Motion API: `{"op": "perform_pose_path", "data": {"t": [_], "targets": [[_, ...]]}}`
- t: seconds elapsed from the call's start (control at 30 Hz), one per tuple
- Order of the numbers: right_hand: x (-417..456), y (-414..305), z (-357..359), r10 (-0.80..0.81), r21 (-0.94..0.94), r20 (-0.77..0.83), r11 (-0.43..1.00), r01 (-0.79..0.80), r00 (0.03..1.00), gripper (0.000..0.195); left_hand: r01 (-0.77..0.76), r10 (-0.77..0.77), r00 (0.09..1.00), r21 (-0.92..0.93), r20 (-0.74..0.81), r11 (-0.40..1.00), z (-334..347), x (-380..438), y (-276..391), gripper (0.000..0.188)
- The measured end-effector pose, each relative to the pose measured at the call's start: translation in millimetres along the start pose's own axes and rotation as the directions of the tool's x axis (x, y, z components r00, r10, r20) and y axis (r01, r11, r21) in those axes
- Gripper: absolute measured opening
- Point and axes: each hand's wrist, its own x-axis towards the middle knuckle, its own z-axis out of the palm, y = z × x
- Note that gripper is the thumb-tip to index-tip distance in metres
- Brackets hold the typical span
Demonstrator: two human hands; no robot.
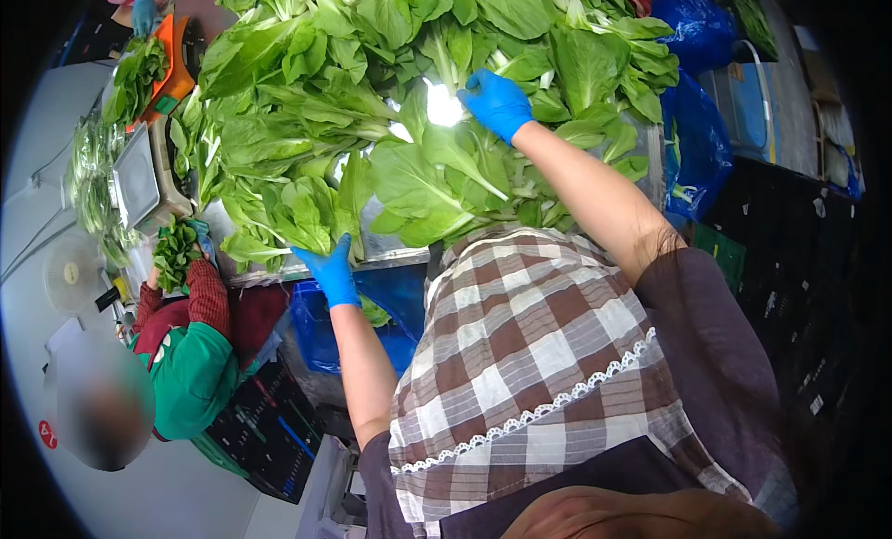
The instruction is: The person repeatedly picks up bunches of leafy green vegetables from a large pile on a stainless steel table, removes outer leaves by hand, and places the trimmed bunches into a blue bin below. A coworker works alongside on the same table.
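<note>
Leafy greens with pale stems [411, 176] lie heaped over a metal table [397, 257] in front of me. My left hand [329, 266], in a blue glove, is at the table's near edge, its fingers against the base of a bunch of greens [306, 215]; whether it grips them cannot be told. Farther in over the heap is my right hand [497, 105], also blue-gloved, with its fingers curled beside a bright glare on the metal. The fingertips touch or nearly touch pale stems, and what they may hold is hidden.
At the left, a co-worker in a green top [198, 372] holds a bunch of leaves [174, 253] near a scale [138, 176]. Another person's gloved hand [144, 15] is by an orange holder [167, 68]. Blue plastic bags [697, 142] hang at the right; another [313, 337] is below the table.
</note>
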Motion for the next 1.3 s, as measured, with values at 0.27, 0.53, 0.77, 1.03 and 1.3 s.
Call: {"op": "perform_pose_path", "data": {"t": [0.27,0.53,0.77,1.03,1.3], "targets": [[-9,21,-20,-0.069,-0.406,0.161,0.904,0.130,0.984,0.042,-0.400,0.446,0.894,0.377,-0.039,0.835,47,-20,71,0.065],[-2,34,-20,-0.164,-0.454,0.142,0.865,0.211,0.976,0.034,-0.724,0.535,0.587,0.099,0.608,0.682,192,-10,117,0.043],[-30,-3,-60,-0.277,-0.379,0.193,0.864,0.331,0.941,0.029,0.268,-0.096,0.801,-0.211,0.591,0.940,218,0,108,0.036],[-77,-5,-48,-0.347,0.397,0.017,0.863,0.312,0.938,0.036,0.659,-0.244,0.673,-0.415,0.699,0.627,193,-13,142,0.022],[-88,-4,-10,-0.155,0.646,0.342,0.755,-0.112,0.927,0.030,0.506,-0.234,0.815,-0.455,0.530,0.733,174,-32,131,0.013]]}}
